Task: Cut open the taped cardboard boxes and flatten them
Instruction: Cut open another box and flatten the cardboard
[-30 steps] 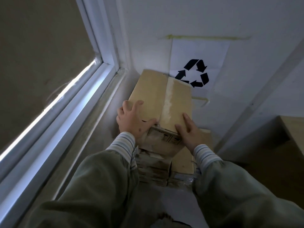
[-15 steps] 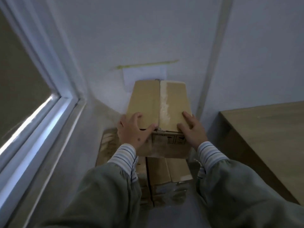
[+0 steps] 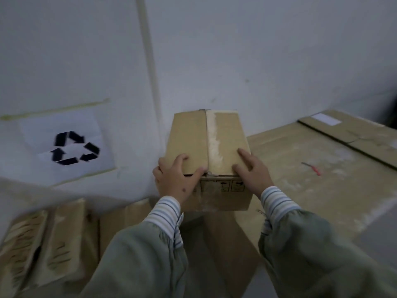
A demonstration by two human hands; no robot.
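I hold a closed brown cardboard box [image 3: 189, 138] in the air in front of me, its top seam covered by a pale strip of tape [image 3: 213, 143]. My left hand [image 3: 175, 179] grips the near left corner, thumb and fingers curled over the top edge. My right hand [image 3: 252, 171] grips the near right corner, fingers spread on the top face. A small red-handled cutter [image 3: 312, 168] lies on the table to the right, apart from both hands.
A table covered with flattened cardboard [image 3: 322, 164] fills the right side. More boxes [image 3: 53, 239] stand on the floor at lower left under a recycling sign [image 3: 71, 147] taped to the white wall. Another box [image 3: 225, 244] sits below the held one.
The box has been lifted from the stack by the window and carried right, toward the table. The view swung right with it; both hands keep their grip.
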